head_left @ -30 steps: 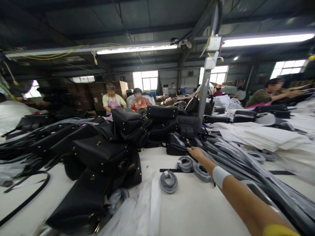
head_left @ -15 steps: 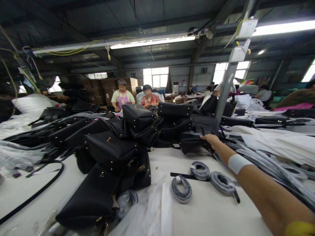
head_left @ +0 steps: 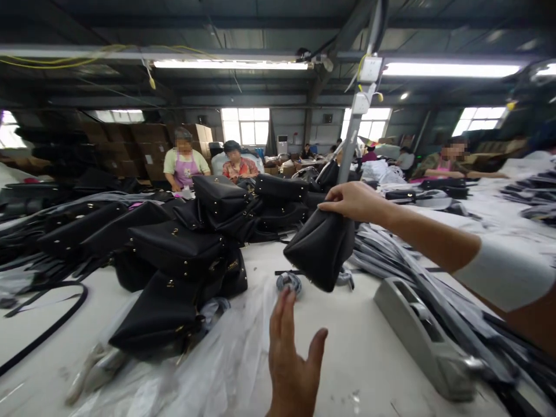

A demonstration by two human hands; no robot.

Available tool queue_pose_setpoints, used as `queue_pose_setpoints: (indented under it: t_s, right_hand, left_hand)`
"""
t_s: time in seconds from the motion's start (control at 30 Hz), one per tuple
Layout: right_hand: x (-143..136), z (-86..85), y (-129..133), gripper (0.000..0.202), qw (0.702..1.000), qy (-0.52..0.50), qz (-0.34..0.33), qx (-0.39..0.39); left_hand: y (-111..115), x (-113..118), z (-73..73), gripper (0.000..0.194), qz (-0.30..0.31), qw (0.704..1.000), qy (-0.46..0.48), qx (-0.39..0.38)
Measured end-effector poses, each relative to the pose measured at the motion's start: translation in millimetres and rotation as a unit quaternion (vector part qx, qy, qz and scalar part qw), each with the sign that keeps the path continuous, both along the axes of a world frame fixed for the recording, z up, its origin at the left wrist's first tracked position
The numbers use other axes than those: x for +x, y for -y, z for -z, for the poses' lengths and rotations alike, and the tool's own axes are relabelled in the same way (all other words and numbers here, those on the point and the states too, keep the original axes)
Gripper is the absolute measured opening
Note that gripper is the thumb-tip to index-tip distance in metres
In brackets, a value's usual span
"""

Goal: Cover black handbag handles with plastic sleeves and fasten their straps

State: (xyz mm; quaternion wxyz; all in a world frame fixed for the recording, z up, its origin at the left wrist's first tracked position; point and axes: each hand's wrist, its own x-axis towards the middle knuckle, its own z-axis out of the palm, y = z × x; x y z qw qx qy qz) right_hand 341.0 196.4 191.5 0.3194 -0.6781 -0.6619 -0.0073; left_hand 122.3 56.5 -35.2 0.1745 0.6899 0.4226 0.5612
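One black bag (head_left: 319, 249) hangs tilted above the white table (head_left: 356, 359), just right of the middle; the right hand (head_left: 347, 200) pinches its upper edge between thumb and fingers. The bag is smooth and soft-sided, creased, with one corner pointing down. One left hand (head_left: 292, 365) is near, fingers spread and free. Just beyond its fingertips lies one grey coil (head_left: 288, 279); a second coil (head_left: 346, 279) shows partly behind the bag. One grey metal device (head_left: 417, 341) stands near right; a heap of black bags (head_left: 174, 249), too overlapped to count, lies left. Since half a second ago, the bag has moved nearer from the heap's right end, and the left hand has come into view.
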Motion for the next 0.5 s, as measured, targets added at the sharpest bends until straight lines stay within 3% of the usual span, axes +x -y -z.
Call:
queue_pose_setpoints:
  t_s: [0.1, 0.2, 0.27, 0.37, 0.43, 0.5]
  right_hand:
    - [-25, 15.5, 53, 0.022, 0.993, 0.11, -0.046, -0.025]
    - [-47, 33.5, 104, 0.021, 0.991, 0.103, -0.075, -0.049]
    - [-65, 43.9, 136, 0.019, 0.987, 0.077, -0.123, -0.075]
    - [-85, 57.7, 169, 0.015, 0.964, 0.02, -0.233, -0.126]
    - [-82, 65.9, 168, 0.016, 0.939, -0.017, -0.292, -0.183]
    - [-61, 74.9, 145, 0.022, 0.938, -0.025, -0.267, -0.219]
  left_hand:
    - [14, -1, -35.1, 0.093, -0.006, 0.998, -0.058, 0.02]
    - [28, -11, -42.0, 0.094, -0.043, 0.994, -0.1, 0.018]
    - [35, -23, -35.8, 0.089, -0.055, 0.987, -0.148, 0.041]
    - [41, -44, -18.7, 0.083, -0.018, 0.978, -0.2, 0.058]
    - [45, -58, -2.8, 0.07, 0.003, 0.981, -0.188, 0.039]
    - [48, -70, 15.5, 0.051, 0.02, 0.985, -0.167, 0.029]
